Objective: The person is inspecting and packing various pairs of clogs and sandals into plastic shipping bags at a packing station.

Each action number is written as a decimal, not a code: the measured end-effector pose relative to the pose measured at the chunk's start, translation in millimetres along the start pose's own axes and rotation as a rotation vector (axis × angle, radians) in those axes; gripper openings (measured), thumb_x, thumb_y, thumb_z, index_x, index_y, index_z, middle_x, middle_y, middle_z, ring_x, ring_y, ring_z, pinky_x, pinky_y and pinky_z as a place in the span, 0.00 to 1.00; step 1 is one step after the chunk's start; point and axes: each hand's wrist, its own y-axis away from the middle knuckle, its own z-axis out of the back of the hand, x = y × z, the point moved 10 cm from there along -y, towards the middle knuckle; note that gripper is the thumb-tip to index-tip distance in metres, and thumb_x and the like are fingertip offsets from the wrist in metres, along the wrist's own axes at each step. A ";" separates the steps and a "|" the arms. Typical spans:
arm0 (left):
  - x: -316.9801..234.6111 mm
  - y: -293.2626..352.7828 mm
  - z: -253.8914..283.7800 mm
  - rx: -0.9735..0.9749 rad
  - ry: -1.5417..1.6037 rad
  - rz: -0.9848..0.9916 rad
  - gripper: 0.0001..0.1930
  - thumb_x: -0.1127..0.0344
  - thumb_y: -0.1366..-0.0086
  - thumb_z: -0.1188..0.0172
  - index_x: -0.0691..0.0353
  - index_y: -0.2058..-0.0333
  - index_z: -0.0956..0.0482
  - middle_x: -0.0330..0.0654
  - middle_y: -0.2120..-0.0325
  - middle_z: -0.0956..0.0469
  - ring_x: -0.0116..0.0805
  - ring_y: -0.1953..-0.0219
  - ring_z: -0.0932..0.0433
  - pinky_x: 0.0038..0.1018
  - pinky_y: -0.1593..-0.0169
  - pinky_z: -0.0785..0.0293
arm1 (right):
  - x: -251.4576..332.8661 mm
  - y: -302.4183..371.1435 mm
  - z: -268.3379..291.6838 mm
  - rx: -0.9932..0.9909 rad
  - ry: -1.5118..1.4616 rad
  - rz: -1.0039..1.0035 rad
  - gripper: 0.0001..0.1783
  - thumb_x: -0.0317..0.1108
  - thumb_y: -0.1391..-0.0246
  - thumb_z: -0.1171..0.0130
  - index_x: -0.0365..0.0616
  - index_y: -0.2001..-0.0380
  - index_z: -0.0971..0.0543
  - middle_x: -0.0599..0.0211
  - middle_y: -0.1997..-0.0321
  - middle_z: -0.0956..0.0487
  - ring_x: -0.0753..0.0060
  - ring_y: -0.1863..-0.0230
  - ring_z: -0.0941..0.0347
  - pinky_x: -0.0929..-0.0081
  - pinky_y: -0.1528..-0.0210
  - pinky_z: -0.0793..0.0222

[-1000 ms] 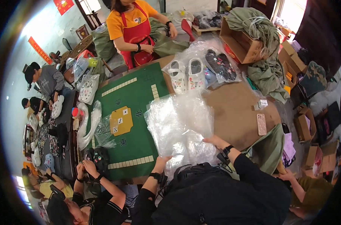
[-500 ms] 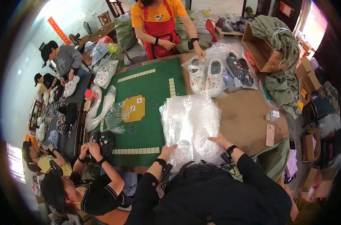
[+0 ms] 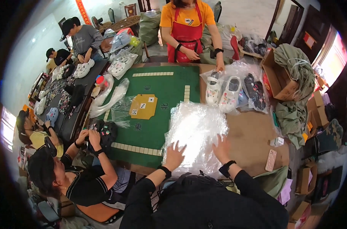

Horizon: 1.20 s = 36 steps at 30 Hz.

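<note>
My left hand (image 3: pixel 174 154) and right hand (image 3: pixel 222 148) now lie flat, fingers released and spread, on the bags (image 3: pixel 194 135) at the bench's (image 3: pixel 253 137) near edge; earlier they only gripped the near corners.

Beyond the plastic bags (image 3: pixel 196 131) the green mat (image 3: pixel 158 87) lies mostly open, only a yellow centre panel (image 3: pixel 143 107) and tile rows (image 3: pixel 137 149) on it. The brown tabletop (image 3: pixel 253 139) to the right is open too, save a phone (image 3: pixel 270 160). Bagged shoes (image 3: pixel 234 89) and a cardboard box (image 3: pixel 278 76) block the far right.
</note>
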 end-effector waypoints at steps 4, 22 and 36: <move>-27.3 11.2 -21.5 0.133 0.051 -0.080 0.25 0.53 0.48 0.45 0.43 0.49 0.33 0.49 0.46 0.41 0.50 0.45 0.43 0.51 0.50 0.44 | 53.2 28.8 -41.5 0.246 0.010 0.337 0.22 0.37 0.56 0.47 0.49 0.54 0.30 0.53 0.51 0.34 0.52 0.54 0.36 0.55 0.55 0.39; -25.2 56.6 -117.9 0.543 -0.165 -0.443 0.44 0.41 0.53 0.43 0.38 0.39 0.55 0.64 0.41 0.59 0.66 0.41 0.57 0.65 0.50 0.51 | 60.2 108.1 -135.2 0.979 0.310 0.361 0.52 0.42 0.71 0.30 0.65 0.40 0.47 0.43 0.38 0.53 0.44 0.38 0.54 0.30 0.53 0.44; -30.9 42.2 -93.5 0.304 -0.115 -0.490 0.35 0.47 0.49 0.45 0.42 0.42 0.45 0.62 0.45 0.47 0.64 0.46 0.44 0.57 0.55 0.41 | 45.1 131.1 -108.2 0.426 0.228 0.405 0.26 0.34 0.51 0.54 0.60 0.46 0.37 0.59 0.43 0.38 0.56 0.44 0.42 0.43 0.54 0.40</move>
